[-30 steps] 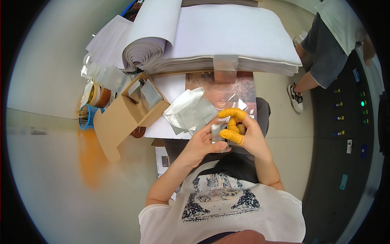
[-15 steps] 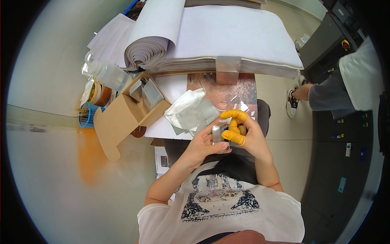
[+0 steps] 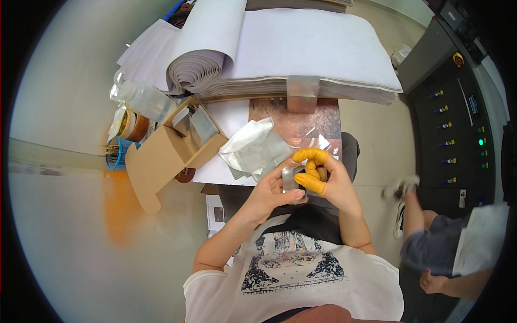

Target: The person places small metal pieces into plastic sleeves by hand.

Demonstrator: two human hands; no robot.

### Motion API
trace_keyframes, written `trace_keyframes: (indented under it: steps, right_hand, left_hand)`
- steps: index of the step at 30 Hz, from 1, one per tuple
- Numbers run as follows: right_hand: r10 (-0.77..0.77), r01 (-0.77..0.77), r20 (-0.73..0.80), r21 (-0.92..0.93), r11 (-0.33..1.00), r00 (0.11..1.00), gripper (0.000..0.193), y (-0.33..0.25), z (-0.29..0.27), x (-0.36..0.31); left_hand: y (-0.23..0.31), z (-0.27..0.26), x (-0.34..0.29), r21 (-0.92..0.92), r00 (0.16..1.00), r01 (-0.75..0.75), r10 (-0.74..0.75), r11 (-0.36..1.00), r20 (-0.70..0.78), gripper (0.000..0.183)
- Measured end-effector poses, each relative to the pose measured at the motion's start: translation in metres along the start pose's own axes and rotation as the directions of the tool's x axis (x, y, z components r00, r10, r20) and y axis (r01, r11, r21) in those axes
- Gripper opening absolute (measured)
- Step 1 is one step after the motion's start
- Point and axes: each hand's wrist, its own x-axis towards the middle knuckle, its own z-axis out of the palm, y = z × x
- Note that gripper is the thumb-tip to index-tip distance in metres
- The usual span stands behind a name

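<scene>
My left hand [image 3: 267, 192] is closed round a small, shiny, clear-and-grey piece [image 3: 288, 175] that looks like plastic film or a thin case; its exact kind does not show. My right hand [image 3: 339, 188], with yellow finger cots on several fingers, is curled against the right side of that piece. Whatever lies between its fingertips is hidden. Just beyond both hands, a white and clear plastic bag [image 3: 256, 142] lies on a stack of flat grey-clear sheets [image 3: 269, 157] on the table.
To the left stands an open cardboard box [image 3: 207, 152] holding flat packets. Past it are a clear plastic bottle [image 3: 145, 99], a blue mesh cup [image 3: 114, 156] and a tape roll [image 3: 139, 128]. A thick paper stack [image 3: 312, 48] fills the far side. Another person [image 3: 431, 242] passes a dark cabinet [image 3: 452, 113] on the right.
The other person has moved nearer along the right side, uncovering the cabinet's switches and a lit green light. My hands keep nearly the same pose around the piece.
</scene>
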Motion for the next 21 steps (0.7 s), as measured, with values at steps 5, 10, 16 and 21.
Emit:
trace_keyframes:
  steps: [5,10,16,21]
  right_hand:
    - [0.016,-0.016,-0.002,0.006,1.0,1.0,0.035,0.0033,-0.0004,-0.0005]
    - [0.047,-0.046,-0.015,0.054,0.997,0.999,0.034,-0.0009,0.0015,-0.001]
    - [0.058,-0.057,-0.02,0.071,0.996,0.998,0.034,-0.0005,0.0006,-0.0022]
    - [0.074,-0.073,-0.004,0.102,0.992,0.997,0.034,-0.0058,0.0008,-0.0021]
  left_hand:
    - [-0.0011,-0.0015,0.0005,0.02,0.999,-0.022,0.022,1.0,0.026,0.068]
    - [-0.0005,-0.0018,-0.0001,-0.024,1.0,-0.007,0.008,1.0,0.03,0.074]
    - [0.0007,-0.0032,0.0001,-0.034,0.999,-0.002,0.003,0.999,0.049,0.075]
    - [0.0022,-0.002,-0.001,-0.062,0.999,-0.002,0.005,0.998,0.053,0.074]
